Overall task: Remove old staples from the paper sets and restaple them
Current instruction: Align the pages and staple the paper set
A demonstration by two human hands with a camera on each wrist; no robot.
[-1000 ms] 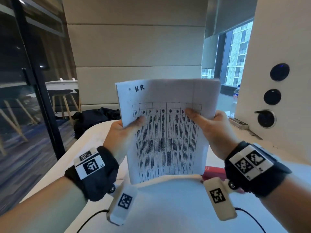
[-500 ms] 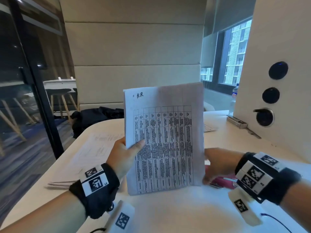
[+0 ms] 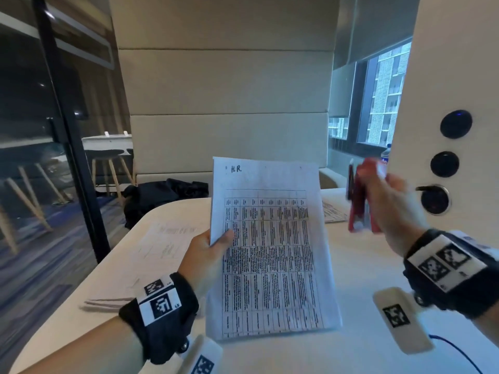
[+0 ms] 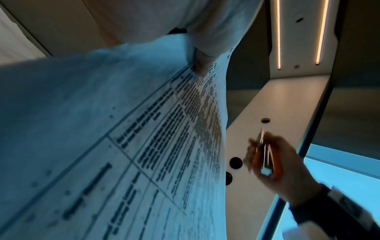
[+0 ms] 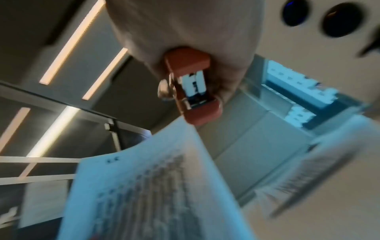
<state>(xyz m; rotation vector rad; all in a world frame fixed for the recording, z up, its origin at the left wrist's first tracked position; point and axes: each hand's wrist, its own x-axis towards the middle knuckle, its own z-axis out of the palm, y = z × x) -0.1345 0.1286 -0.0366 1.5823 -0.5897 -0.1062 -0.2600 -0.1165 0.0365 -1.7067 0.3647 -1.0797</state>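
A paper set [image 3: 272, 247] printed with a table and marked "H.R." at the top stands upright over the white table [image 3: 364, 265]. My left hand [image 3: 210, 252] pinches its left edge, thumb on the front; the same sheets fill the left wrist view [image 4: 123, 129]. My right hand [image 3: 388, 209] grips a red stapler [image 3: 359, 195] in the air to the right of the paper's top corner, blurred by motion. In the right wrist view the stapler [image 5: 193, 86] points away from my palm, just above the paper [image 5: 144, 186].
Loose sheets [image 3: 162, 247] and a thin stack [image 3: 108, 303] lie on the table's left side, more printed paper [image 3: 333, 211] at the far right. A dark bag [image 3: 162, 195] sits behind the table. A panel with round sockets [image 3: 442, 163] stands on the right.
My right hand let go of the paper, went down to the table for the red stapler, and has lifted it up beside the paper. The left hand alone keeps the set upright.
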